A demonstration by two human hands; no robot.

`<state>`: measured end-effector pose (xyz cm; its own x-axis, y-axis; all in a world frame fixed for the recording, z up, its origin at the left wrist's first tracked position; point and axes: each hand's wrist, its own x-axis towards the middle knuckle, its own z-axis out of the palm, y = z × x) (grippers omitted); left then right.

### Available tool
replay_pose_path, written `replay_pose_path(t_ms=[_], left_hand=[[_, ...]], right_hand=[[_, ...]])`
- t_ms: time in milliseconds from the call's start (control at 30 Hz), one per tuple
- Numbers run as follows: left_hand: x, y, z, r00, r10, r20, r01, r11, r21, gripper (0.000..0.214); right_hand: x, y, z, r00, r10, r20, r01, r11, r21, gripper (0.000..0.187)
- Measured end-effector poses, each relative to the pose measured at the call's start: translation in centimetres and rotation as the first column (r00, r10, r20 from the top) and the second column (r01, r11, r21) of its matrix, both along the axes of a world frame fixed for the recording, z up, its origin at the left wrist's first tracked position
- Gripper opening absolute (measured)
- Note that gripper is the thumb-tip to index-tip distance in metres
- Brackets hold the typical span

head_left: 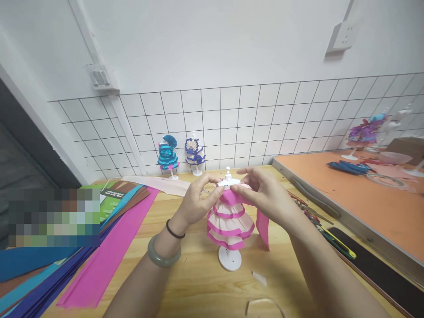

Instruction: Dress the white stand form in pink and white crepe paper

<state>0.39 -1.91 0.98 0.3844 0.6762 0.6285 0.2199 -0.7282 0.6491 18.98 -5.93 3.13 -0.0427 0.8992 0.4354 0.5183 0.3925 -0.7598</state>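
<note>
A small white dress form (229, 259) stands upright on the wooden table in front of me, wearing a tiered skirt (231, 225) of pale pink ruffles edged in bright pink. Around its chest lies a bright pink paper strip (233, 197), whose loose end hangs down on the right. My left hand (198, 198) is closed at the left side of the bodice, thumb pressing the strip. On the other side my right hand (265, 192) pinches the same strip with its thumb at the chest; its index finger arches above. The fingers behind the form are partly hidden.
Pink crepe paper (115, 247) and several coloured sheets lie at left. Two finished dress forms, one blue (167, 154) and one purple-and-cream (194, 152), stand at the back. Scissors (338, 244) lie at right beside a raised orange table (314, 190). Paper scraps (259, 278) lie in front.
</note>
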Motion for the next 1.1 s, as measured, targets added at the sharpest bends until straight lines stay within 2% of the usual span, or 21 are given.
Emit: replay_pose_path(t_ms=[100, 300, 467, 633, 767, 900, 1000, 1100], left_hand=[[0.0, -0.2, 0.2, 1.000, -0.025, -0.013, 0.025, 0.999, -0.026, 0.018], [0.5, -0.6, 0.1, 0.994, 0.104, 0.030, -0.104, 0.995, 0.008, 0.015], [0.5, -0.7, 0.2, 0.992, 0.126, 0.002, -0.126, 0.992, 0.008, 0.010], [0.1, -0.4, 0.4, 0.998, 0.052, 0.021, -0.051, 0.998, -0.046, 0.015], [-0.1, -0.1, 0.3, 0.996, -0.029, 0.083, 0.039, 0.992, -0.119, 0.030], [-0.3, 0.1, 0.2, 0.988, -0.028, 0.149, 0.056, 0.981, -0.184, 0.039], [-0.3, 0.1, 0.3, 0.977, -0.055, 0.205, 0.111, 0.955, -0.274, 0.042], [-0.2, -0.1, 0.5, 0.987, -0.054, 0.149, 0.096, 0.953, -0.287, 0.040]], right_hand=[[0.0, -0.1, 0.1, 0.999, 0.045, 0.016, -0.045, 0.999, -0.018, 0.028], [-0.5, -0.7, 0.2, 0.996, 0.037, 0.083, -0.038, 0.999, 0.011, 0.021], [-0.8, -0.7, 0.0, 0.993, 0.023, 0.116, -0.028, 0.999, 0.043, 0.022], [-0.9, -0.7, 0.0, 0.995, 0.009, 0.101, -0.012, 1.000, 0.025, 0.020], [-1.0, -0.8, 0.1, 0.993, -0.001, 0.119, -0.003, 0.999, 0.033, 0.021], [-1.1, -0.8, 0.2, 0.988, -0.019, 0.153, 0.010, 0.998, 0.058, 0.020], [-1.2, -0.8, 0.2, 0.988, -0.006, 0.154, -0.002, 0.999, 0.052, 0.020], [-1.2, -0.7, 0.0, 0.989, -0.003, 0.151, -0.004, 0.999, 0.049, 0.021]])
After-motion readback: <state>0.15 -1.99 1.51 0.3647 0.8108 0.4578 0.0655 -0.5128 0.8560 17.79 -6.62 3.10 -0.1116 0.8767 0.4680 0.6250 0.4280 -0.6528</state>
